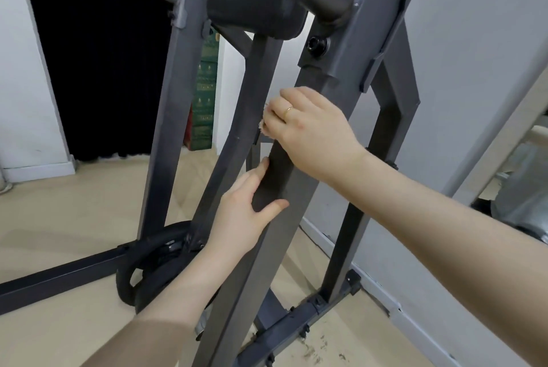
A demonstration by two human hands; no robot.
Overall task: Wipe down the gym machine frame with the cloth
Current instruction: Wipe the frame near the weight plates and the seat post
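Grey steel frame [261,262], matte, dusty.

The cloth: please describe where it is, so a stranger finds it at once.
Find the slanted grey frame bar in the middle. High on it lies the right hand, wearing a ring. The cloth is the pale frayed edge peeking from under its fingers.

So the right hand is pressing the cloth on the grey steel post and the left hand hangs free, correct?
Not quite. The head view shows the left hand gripping the grey steel post below the right hand, which presses the pale frayed cloth.
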